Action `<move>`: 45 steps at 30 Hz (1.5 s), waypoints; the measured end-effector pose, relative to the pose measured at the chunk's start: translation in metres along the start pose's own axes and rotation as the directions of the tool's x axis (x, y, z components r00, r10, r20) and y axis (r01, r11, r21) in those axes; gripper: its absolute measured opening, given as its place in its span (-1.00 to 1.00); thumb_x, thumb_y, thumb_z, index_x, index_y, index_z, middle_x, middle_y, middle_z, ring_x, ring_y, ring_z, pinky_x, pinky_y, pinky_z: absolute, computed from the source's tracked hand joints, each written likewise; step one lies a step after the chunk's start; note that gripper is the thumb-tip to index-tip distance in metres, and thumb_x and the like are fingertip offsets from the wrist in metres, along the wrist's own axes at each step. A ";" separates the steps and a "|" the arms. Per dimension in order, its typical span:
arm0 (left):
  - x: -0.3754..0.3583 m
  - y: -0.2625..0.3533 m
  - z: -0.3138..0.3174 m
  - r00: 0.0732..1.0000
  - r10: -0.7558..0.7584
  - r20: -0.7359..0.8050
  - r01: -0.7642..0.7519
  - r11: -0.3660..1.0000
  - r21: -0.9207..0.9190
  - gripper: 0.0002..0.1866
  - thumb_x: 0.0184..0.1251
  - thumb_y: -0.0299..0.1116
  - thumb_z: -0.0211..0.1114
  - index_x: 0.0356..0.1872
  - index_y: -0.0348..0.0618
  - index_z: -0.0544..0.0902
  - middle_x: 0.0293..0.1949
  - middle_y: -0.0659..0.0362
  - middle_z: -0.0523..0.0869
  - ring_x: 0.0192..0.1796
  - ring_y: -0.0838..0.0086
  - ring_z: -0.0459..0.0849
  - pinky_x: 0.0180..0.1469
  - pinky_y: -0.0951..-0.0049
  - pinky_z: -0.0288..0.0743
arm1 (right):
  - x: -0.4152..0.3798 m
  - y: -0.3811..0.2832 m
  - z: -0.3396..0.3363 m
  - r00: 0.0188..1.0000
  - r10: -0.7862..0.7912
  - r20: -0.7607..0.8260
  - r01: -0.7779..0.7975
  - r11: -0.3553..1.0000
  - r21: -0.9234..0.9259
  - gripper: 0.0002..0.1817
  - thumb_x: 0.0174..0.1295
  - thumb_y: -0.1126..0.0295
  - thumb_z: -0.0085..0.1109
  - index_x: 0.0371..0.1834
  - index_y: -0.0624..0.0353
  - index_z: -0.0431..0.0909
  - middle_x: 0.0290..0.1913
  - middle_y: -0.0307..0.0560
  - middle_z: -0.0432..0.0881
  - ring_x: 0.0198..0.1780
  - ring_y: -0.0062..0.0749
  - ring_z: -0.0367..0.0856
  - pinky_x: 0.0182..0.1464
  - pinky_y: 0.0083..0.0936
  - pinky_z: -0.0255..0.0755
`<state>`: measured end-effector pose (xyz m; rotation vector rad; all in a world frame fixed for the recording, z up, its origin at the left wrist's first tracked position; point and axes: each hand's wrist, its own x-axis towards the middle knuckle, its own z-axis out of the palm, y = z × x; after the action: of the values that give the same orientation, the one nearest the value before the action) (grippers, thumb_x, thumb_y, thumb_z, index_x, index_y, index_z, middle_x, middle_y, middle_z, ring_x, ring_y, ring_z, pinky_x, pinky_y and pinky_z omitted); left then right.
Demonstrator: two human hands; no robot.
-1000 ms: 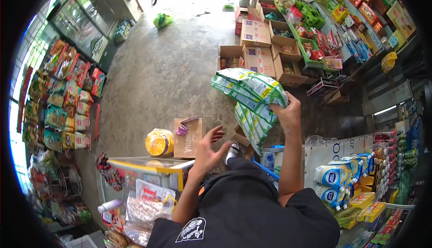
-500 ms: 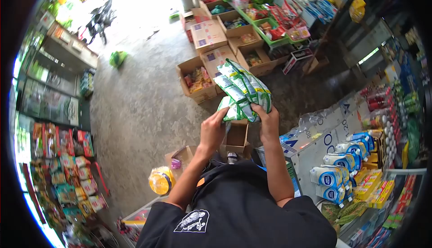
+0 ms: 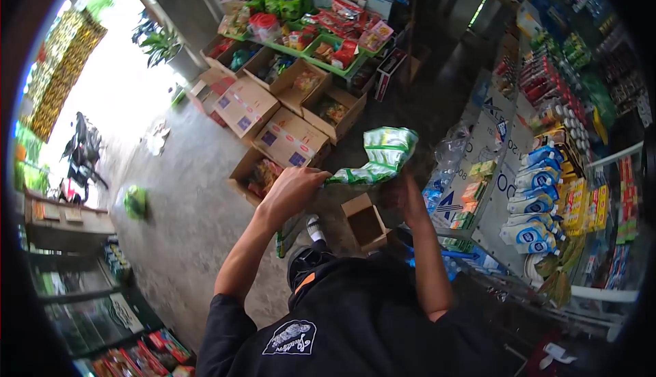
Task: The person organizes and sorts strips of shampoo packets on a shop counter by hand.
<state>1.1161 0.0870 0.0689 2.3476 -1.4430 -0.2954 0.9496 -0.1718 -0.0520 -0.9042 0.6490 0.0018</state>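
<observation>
In the head view, the bent strip of shiny green-and-white plastic packets (image 3: 385,155) is up in the air in front of the person's body, above the grey concrete floor (image 3: 198,240). The left hand (image 3: 292,191) is clenched on its near end, fingertips pinching the edge, and a narrow green piece hangs below that wrist; whether it belongs to the same strip cannot be told. The right hand (image 3: 404,200) is in shadow and blurred just under the strip's wider end, so whether its grip is fastened on the plastic or merely beside it cannot be told. Half a second ago the packets were bunched between both hands; now the hands are farther apart and the strip reaches out as a curve, which suggests the bundle is less compact and that the left grip surely carries part of its weight. The view has swung too, and a small open brown cardboard box (image 3: 364,222) now shows more fully below the right side of the strip. Beyond the left hand is a larger open carton of snack packets (image 3: 263,172), beside flat-topped closed cartons (image 3: 290,138). Blue-and-white pouches (image 3: 536,220) are on the pale, letter-marked counter (image 3: 493,207) at the right.
</observation>
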 end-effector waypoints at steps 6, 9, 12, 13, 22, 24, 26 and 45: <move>0.015 -0.082 -0.036 0.993 0.038 0.114 -0.049 0.994 0.095 -0.68 0.15 -0.55 0.28 -0.04 -0.13 0.76 -0.31 -0.07 0.78 -0.19 0.03 0.79 -0.14 0.07 0.66 | 0.009 0.012 0.050 0.921 -0.370 -0.122 0.253 0.805 -0.537 -0.53 0.30 0.03 0.43 -0.04 0.26 0.67 -0.21 -0.05 0.77 -0.20 -0.32 0.78 -0.10 -0.36 0.62; 0.020 -0.107 -0.056 0.989 0.055 0.136 -0.070 0.991 0.110 -0.63 0.16 -0.56 0.26 0.01 -0.11 0.76 -0.29 -0.07 0.79 -0.19 0.02 0.79 -0.14 0.08 0.66 | 0.006 0.011 0.088 0.804 -0.580 -0.130 0.280 0.563 -0.777 -0.58 0.13 0.33 0.58 0.01 0.27 0.69 -0.16 -0.05 0.78 -0.08 -0.24 0.76 0.05 -0.33 0.59; 0.019 -0.117 -0.085 0.991 0.067 0.119 -0.085 0.984 0.154 -0.62 0.17 -0.56 0.25 0.04 -0.10 0.76 -0.26 -0.08 0.79 -0.17 0.01 0.78 -0.10 0.07 0.66 | 0.001 0.000 0.141 0.593 -0.805 -0.029 0.476 0.379 -0.793 -0.49 0.01 0.37 0.64 0.05 0.28 0.70 0.10 0.07 0.71 0.25 -0.05 0.59 0.29 -0.16 0.48; 0.016 -0.124 -0.092 0.992 0.080 0.097 -0.093 0.985 0.144 -0.58 0.15 -0.55 0.28 0.08 -0.10 0.75 -0.24 -0.09 0.80 -0.15 -0.01 0.78 -0.06 0.09 0.67 | 0.003 -0.001 0.146 0.591 -0.806 0.038 0.518 0.343 -0.784 -0.48 -0.02 0.38 0.65 0.04 0.28 0.71 0.19 0.10 0.67 0.38 0.00 0.49 0.37 -0.11 0.42; 0.001 -0.166 -0.146 0.997 0.040 0.063 -0.036 0.997 -0.075 -0.44 -0.03 -0.64 0.36 0.14 -0.20 0.72 -0.04 -0.08 0.80 0.00 -0.02 0.75 0.06 0.11 0.64 | 0.031 -0.008 0.154 0.647 -0.739 0.187 0.724 0.520 -0.454 -0.85 0.19 0.55 0.48 -0.19 0.26 0.72 -0.04 -0.09 0.80 0.07 -0.38 0.73 0.22 -0.37 0.51; 0.009 -0.175 -0.143 0.993 0.068 0.096 -0.056 0.991 -0.118 -0.46 -0.02 -0.63 0.36 0.12 -0.22 0.72 -0.05 -0.08 0.80 0.01 -0.04 0.75 0.07 0.11 0.62 | 0.027 -0.028 0.157 0.617 -0.769 0.168 0.749 0.508 -0.426 -0.88 0.26 0.52 0.44 -0.19 0.26 0.70 -0.17 -0.13 0.78 -0.09 -0.51 0.70 0.04 -0.49 0.52; 0.017 -0.175 -0.135 0.988 0.059 0.140 -0.035 0.986 -0.163 -0.53 0.04 -0.61 0.35 0.08 -0.25 0.73 -0.06 -0.11 0.80 0.02 -0.06 0.74 0.09 0.12 0.60 | 0.019 -0.053 0.165 0.554 -0.809 0.196 0.800 0.454 -0.392 -0.89 0.32 0.48 0.41 -0.19 0.27 0.68 -0.28 -0.17 0.73 -0.21 -0.60 0.62 -0.13 -0.58 0.47; 0.114 -0.102 -0.048 0.957 0.288 0.019 -0.272 0.922 -0.276 -0.57 0.02 -0.62 0.26 0.01 -0.26 0.72 -0.08 -0.12 0.78 -0.01 -0.08 0.75 0.02 0.04 0.60 | -0.022 -0.133 0.081 0.304 -0.953 0.017 0.484 0.139 -0.864 -0.71 0.15 0.34 0.55 -0.13 0.23 0.73 -0.13 -0.08 0.57 -0.03 -0.28 0.59 0.03 -0.44 0.45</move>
<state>1.2680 0.0366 0.0719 1.9030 -1.6284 -0.4547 1.0092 -0.1911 0.0919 -2.1019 0.6227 -1.1382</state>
